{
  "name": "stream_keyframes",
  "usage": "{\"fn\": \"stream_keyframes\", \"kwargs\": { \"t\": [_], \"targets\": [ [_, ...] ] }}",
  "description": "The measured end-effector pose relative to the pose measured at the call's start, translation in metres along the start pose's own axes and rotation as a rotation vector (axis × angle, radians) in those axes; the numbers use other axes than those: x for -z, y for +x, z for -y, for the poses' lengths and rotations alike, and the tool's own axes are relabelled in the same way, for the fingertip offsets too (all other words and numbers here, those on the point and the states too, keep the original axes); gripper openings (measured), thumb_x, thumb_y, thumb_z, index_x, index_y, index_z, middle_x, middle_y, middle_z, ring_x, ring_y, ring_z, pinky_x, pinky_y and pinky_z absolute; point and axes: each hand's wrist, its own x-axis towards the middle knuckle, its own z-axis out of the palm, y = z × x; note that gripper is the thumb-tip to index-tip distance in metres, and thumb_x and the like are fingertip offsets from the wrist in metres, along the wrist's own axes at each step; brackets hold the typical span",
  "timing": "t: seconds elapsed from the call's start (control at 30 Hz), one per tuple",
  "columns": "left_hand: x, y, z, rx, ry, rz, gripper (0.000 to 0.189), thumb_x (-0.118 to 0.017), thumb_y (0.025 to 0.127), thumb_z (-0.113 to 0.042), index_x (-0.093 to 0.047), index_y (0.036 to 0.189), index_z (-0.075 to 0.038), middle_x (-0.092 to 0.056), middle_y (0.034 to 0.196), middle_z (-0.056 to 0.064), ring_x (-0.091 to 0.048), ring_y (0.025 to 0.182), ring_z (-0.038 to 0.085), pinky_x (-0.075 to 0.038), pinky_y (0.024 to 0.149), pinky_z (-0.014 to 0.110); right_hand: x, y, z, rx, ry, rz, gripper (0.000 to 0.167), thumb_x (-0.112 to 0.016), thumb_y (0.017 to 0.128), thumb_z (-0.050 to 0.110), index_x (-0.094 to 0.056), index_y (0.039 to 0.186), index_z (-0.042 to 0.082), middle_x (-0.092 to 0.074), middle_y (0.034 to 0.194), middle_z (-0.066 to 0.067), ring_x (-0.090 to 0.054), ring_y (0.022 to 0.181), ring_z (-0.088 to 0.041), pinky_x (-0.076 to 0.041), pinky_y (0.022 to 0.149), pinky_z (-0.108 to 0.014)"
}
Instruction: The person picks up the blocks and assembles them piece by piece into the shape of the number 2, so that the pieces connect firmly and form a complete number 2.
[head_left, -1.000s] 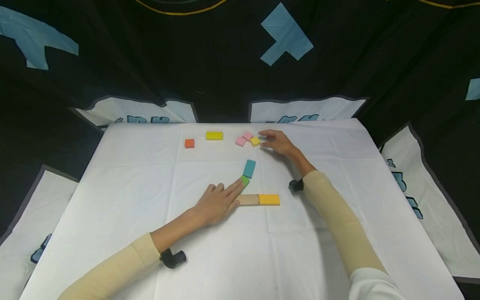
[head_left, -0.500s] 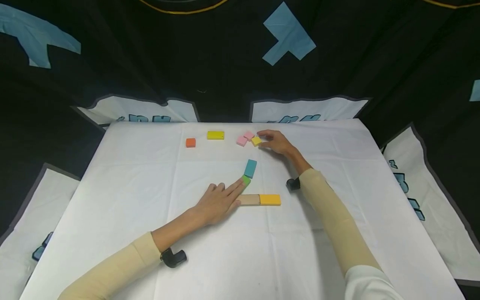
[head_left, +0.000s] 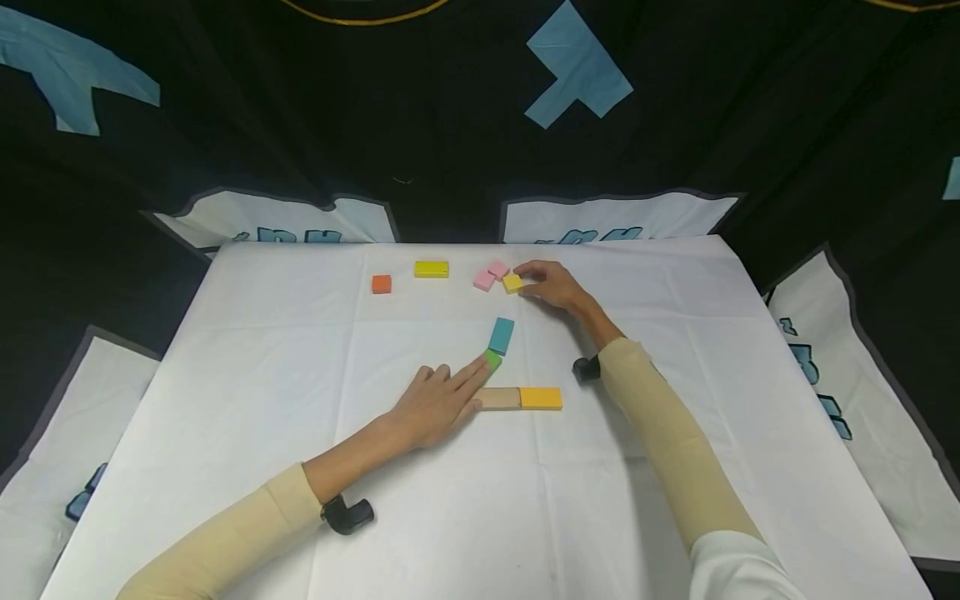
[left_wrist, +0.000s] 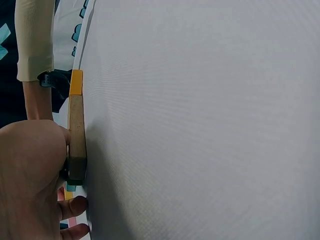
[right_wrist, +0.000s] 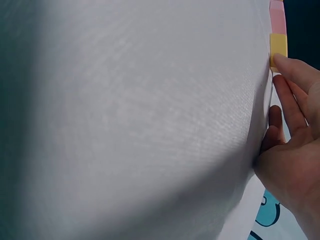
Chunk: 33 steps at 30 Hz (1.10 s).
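Observation:
In the head view my left hand (head_left: 431, 408) lies with its fingers stretched forward, a fingertip on a small green block (head_left: 492, 360). A teal block (head_left: 501, 336) runs on from the green one's far end. Beside the thumb is a plain wooden block (head_left: 499, 399), end to end with an orange-yellow block (head_left: 542, 398). My right hand (head_left: 553, 284) is at the back, its thumb touching a small yellow block (head_left: 513, 283); in the right wrist view that digit meets the yellow block's (right_wrist: 278, 49) near edge. Two pink blocks (head_left: 483, 281) adjoin it.
Farther left along the back of the white-covered table (head_left: 247, 375) lie a long yellow block (head_left: 431, 270) and an orange-red block (head_left: 381, 285). A black curtain (head_left: 450, 125) hangs behind the table's far edge.
My right hand has shifted slightly left, bringing its thumb up against the small yellow block. The left hand and the blocks stay in place.

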Motion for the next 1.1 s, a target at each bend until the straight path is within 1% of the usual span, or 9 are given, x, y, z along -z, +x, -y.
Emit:
{"fn": "stream_keyframes", "kwargs": {
  "t": [0.33, 0.6, 0.77, 0.9, 1.1],
  "targets": [
    [0.0, 0.0, 0.0, -0.007, 0.002, -0.002, 0.06, -0.033, 0.108, -0.043, -0.018, 0.161, -0.017, -0.017, 0.165, 0.0, -0.05, 0.103, 0.025, -0.038, 0.086, 0.042, 0.001, -0.006, 0.001, 0.024, 0.02, 0.001, 0.037, -0.071, 0.094, 0.014, -0.065, 0.13, 0.016, -0.058, 0.138, -0.005, -0.044, 0.134, -0.025, -0.031, 0.112, -0.044],
    [0.0, 0.0, 0.0, -0.003, 0.0, -0.006, 0.06, -0.033, 0.108, -0.043, -0.018, 0.161, -0.017, -0.017, 0.165, 0.0, -0.05, 0.104, 0.026, -0.038, 0.088, 0.043, 0.0, -0.015, 0.001, 0.053, 0.046, 0.036, 0.04, -0.075, 0.091, 0.015, -0.065, 0.13, 0.015, -0.06, 0.136, -0.006, -0.046, 0.133, -0.025, -0.033, 0.111, -0.046],
    [0.001, 0.0, -0.001, -0.013, -0.004, -0.019, 0.06, -0.035, 0.108, -0.042, -0.02, 0.161, -0.016, -0.02, 0.165, 0.001, -0.05, 0.102, 0.026, -0.039, 0.086, 0.042, -0.001, -0.021, 0.0, 0.064, 0.066, 0.061, 0.04, -0.076, 0.09, 0.013, -0.066, 0.128, 0.015, -0.061, 0.135, -0.004, -0.047, 0.131, -0.024, -0.034, 0.11, -0.046],
    [0.001, 0.0, -0.001, -0.011, -0.002, -0.017, 0.061, -0.035, 0.108, -0.043, -0.02, 0.161, -0.016, -0.019, 0.165, 0.001, -0.05, 0.101, 0.026, -0.039, 0.085, 0.042, -0.004, -0.027, 0.001, 0.067, 0.079, 0.081, 0.038, -0.076, 0.089, 0.012, -0.068, 0.126, 0.015, -0.062, 0.133, -0.005, -0.047, 0.131, -0.025, -0.033, 0.111, -0.046],
    [0.004, -0.001, -0.003, -0.009, 0.01, -0.025, 0.061, -0.038, 0.108, -0.043, -0.024, 0.16, -0.015, -0.022, 0.164, 0.002, -0.051, 0.101, 0.026, -0.04, 0.085, 0.044, -0.01, -0.03, 0.001, 0.106, 0.064, 0.091, 0.038, -0.075, 0.09, 0.011, -0.067, 0.127, 0.012, -0.063, 0.132, -0.005, -0.05, 0.129, -0.024, -0.035, 0.11, -0.043]
  ]
}}
